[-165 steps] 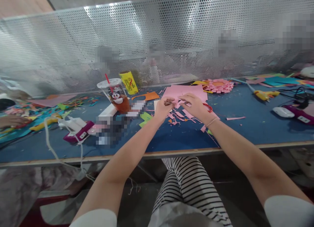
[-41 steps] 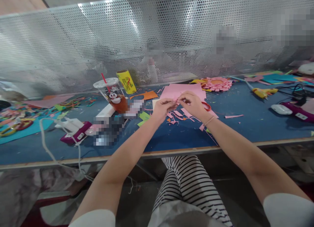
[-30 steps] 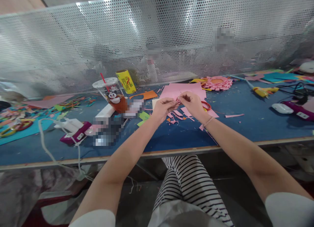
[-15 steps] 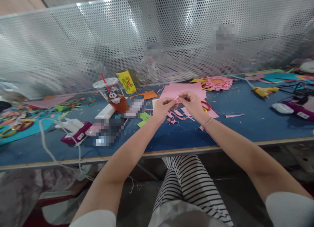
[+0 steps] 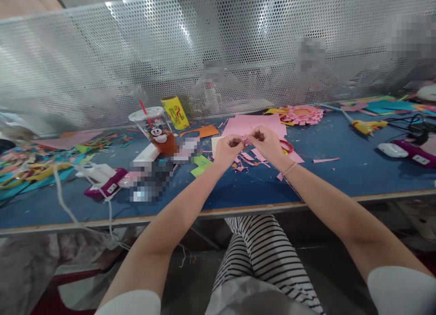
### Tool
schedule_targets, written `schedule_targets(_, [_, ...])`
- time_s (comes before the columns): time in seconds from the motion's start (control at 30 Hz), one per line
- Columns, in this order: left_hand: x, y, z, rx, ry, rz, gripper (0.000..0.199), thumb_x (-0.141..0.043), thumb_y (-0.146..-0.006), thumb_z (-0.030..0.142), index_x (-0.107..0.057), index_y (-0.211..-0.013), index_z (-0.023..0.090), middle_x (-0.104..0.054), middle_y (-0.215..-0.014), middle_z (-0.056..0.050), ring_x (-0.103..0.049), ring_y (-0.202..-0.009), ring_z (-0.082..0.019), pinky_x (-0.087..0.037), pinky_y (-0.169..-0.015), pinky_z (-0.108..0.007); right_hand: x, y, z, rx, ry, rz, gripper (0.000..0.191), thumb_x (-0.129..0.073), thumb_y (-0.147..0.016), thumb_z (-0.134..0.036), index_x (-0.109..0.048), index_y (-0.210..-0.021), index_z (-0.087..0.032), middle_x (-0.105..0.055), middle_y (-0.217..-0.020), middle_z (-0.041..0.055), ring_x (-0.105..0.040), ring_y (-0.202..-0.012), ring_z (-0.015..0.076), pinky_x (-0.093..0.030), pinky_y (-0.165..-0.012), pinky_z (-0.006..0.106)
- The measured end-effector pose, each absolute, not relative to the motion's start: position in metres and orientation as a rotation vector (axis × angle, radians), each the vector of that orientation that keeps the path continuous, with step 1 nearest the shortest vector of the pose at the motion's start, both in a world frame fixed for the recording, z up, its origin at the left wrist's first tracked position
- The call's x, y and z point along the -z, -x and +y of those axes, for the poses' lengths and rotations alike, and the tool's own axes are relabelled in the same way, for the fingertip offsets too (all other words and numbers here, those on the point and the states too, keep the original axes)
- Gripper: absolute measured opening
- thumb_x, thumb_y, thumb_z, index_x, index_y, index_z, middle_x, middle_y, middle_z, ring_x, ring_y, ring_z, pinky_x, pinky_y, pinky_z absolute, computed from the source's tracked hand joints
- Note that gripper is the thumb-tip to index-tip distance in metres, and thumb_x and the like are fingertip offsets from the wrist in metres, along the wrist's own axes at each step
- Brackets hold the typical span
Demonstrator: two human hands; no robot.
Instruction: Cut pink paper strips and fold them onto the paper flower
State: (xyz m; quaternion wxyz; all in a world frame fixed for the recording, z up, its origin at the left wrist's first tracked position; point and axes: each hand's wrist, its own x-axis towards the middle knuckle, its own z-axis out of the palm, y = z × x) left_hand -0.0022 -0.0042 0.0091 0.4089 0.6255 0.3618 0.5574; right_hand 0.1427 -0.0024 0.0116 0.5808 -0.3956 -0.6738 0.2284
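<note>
Between my fingertips is a small piece of pink paper (image 5: pixel 245 139). My left hand (image 5: pixel 229 148) pinches its left side, and my right hand (image 5: pixel 264 141) pinches it from the right. Both hands are just above the table, in front of a pink paper sheet (image 5: pixel 254 125). Below them lie pink paper scraps (image 5: pixel 245 159). Scissors with a red handle (image 5: pixel 286 145) lie beside my right hand, partly hidden by it. A green paper piece (image 5: pixel 200 166) is left of my left wrist.
A plastic cup (image 5: pixel 158 133) with a red straw, a yellow box (image 5: pixel 176 113) and a purple power strip (image 5: pixel 105 183) stand left. A pink fringed paper flower (image 5: pixel 303 114) lies behind; a yellow glue gun (image 5: pixel 368 126) is right. A perforated metal screen (image 5: pixel 238 47) borders the table.
My fingers have shifted slightly around the pink paper piece, which both hands still hold. At the far left, a yellow tool with a cord has appeared over the paper scraps.
</note>
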Motion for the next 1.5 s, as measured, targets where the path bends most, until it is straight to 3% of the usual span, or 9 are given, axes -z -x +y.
schedule_targets(0.4, [-0.012, -0.001, -0.008, -1.412, -1.636, 0.842, 0.017, -0.068, -0.062, 0.02, -0.065, -0.078, 0.014, -0.066, -0.074, -0.003, -0.061, -0.073, -0.013, -0.047, -0.075, -0.026, -0.007, -0.142, 0.0, -0.543, 0.892, -1.579, 0.024, -0.054, -0.077, -0.041, -0.052, -0.075, -0.017, -0.06, -0.075, 0.0039, -0.058, -0.069, 0.0129, -0.048, -0.066, 0.029])
schedule_targets(0.77, [-0.005, 0.002, -0.002, -1.443, -1.351, 0.775, 0.018, -0.072, -0.058, 0.025, -0.065, -0.071, 0.015, -0.062, -0.062, 0.002, -0.058, -0.062, -0.009, -0.048, -0.074, -0.026, -0.011, -0.139, -0.005, -0.526, 0.86, -1.624, 0.013, -0.055, -0.074, -0.03, -0.051, -0.071, -0.018, -0.058, -0.075, 0.0023, -0.054, -0.068, 0.0125, -0.045, -0.062, 0.027])
schedule_targets(1.1, [-0.013, 0.004, -0.004, -1.335, -1.135, 0.718, 0.02, -0.077, -0.051, 0.023, -0.065, -0.065, 0.014, -0.065, -0.061, 0.0, -0.059, -0.056, -0.008, -0.05, -0.069, -0.026, -0.012, -0.142, -0.003, -0.58, 0.845, -1.589, 0.009, -0.057, -0.069, -0.024, -0.05, -0.066, -0.018, -0.059, -0.071, 0.0014, -0.054, -0.064, 0.0117, -0.045, -0.062, 0.028])
schedule_targets(1.5, [-0.011, 0.008, 0.002, -1.263, -1.059, 0.782, 0.017, -0.075, -0.053, 0.018, -0.064, -0.066, 0.014, -0.066, -0.062, -0.002, -0.062, -0.058, -0.01, -0.051, -0.067, -0.025, -0.004, -0.14, 0.009, -1.021, 0.799, -1.389, 0.026, -0.057, -0.072, -0.044, -0.047, -0.073, -0.02, -0.055, -0.069, -0.0008, -0.056, -0.066, 0.0114, -0.049, -0.063, 0.028])
